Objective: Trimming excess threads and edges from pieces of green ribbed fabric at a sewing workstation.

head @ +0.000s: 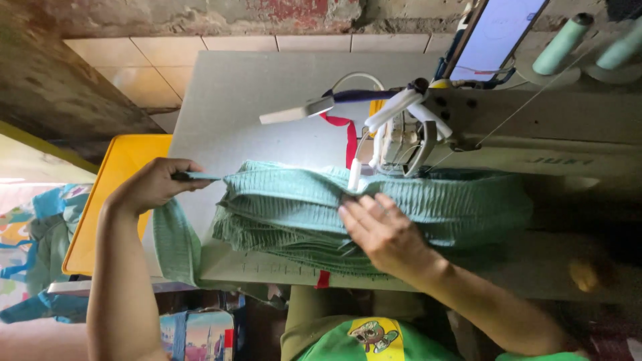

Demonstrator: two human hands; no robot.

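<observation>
A bunched piece of green ribbed fabric (pixel 294 207) lies on the grey sewing table (pixel 254 93), running under the presser foot of a sewing machine (pixel 508 127). My left hand (pixel 155 184) pinches the fabric's left edge at the table's side, pulling it out flat. My right hand (pixel 381 230) rests flat on top of the folded fabric just in front of the needle area, fingers together and pressing down.
A small lamp arm (pixel 297 110) reaches over the needle. Two pale green thread cones (pixel 562 43) stand behind the machine beside a lit phone screen (pixel 498 30). A yellow bin (pixel 110 194) sits left of the table, with patterned cloth below.
</observation>
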